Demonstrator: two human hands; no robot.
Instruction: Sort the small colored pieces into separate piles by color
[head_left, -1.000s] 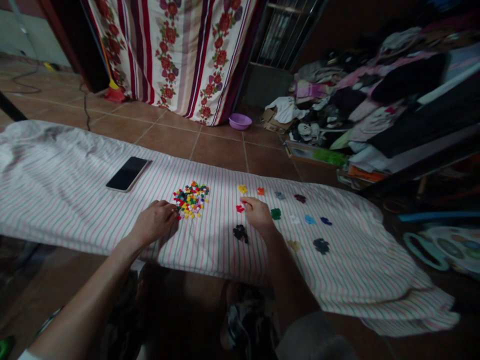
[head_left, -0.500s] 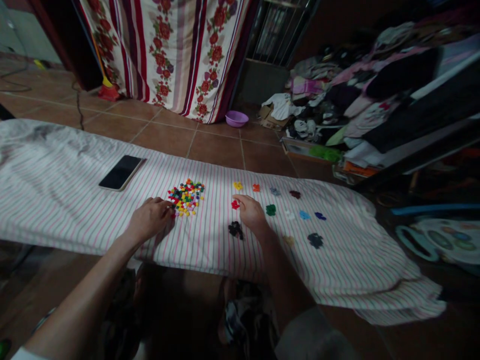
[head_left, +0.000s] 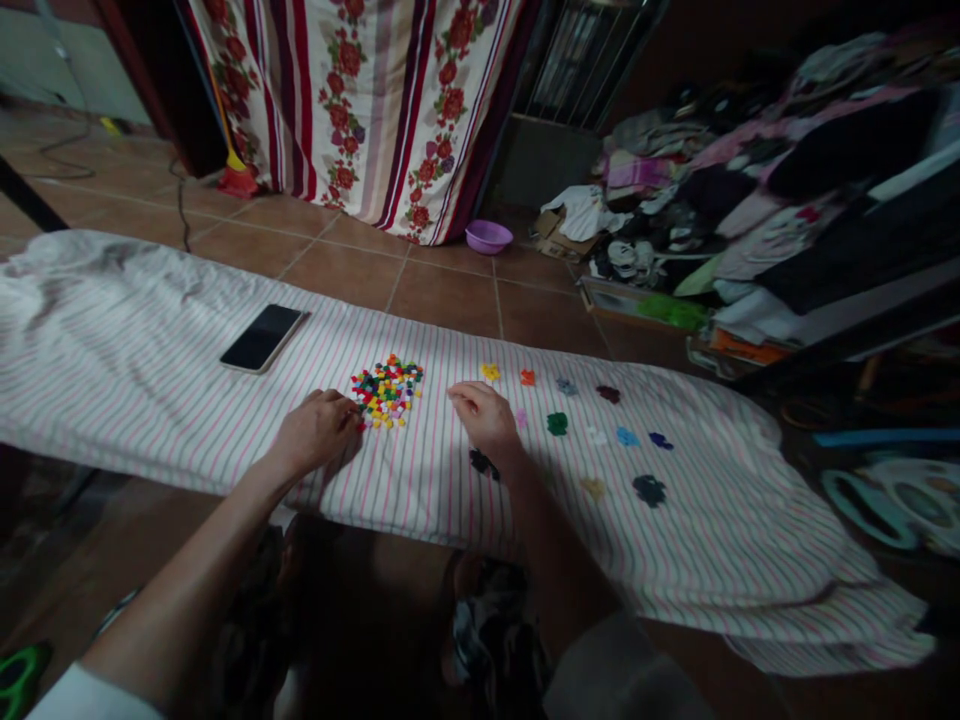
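Observation:
A pile of small mixed-colour plastic pieces (head_left: 386, 392) lies on the striped cloth. My left hand (head_left: 321, 428) rests at its near left edge, fingers curled in; whatever they hold is hidden. Right of the pile, my right hand (head_left: 484, 415) hovers with thumb and fingers drawn together, and I cannot see anything between them. Around it are small heaps sorted by colour: yellow (head_left: 490, 371), orange (head_left: 528, 377), pink (head_left: 521, 418), green (head_left: 556, 424) and black pieces (head_left: 484, 464), the black partly behind my wrist. The red heap is hidden by my right hand.
Farther right lie grey (head_left: 565, 386), brown (head_left: 608, 394), white (head_left: 597, 435), light blue (head_left: 627, 436), dark blue (head_left: 661, 440), beige (head_left: 592, 487) and dark grey heaps (head_left: 649, 490). A phone (head_left: 264, 338) lies at left. Beyond the cloth, a purple basin (head_left: 489, 237) stands on the floor.
My right hand has moved left from beside the red heap, now covering it, and the pink heap has come into sight. My left hand stays by the mixed pile. The view has shifted slightly.

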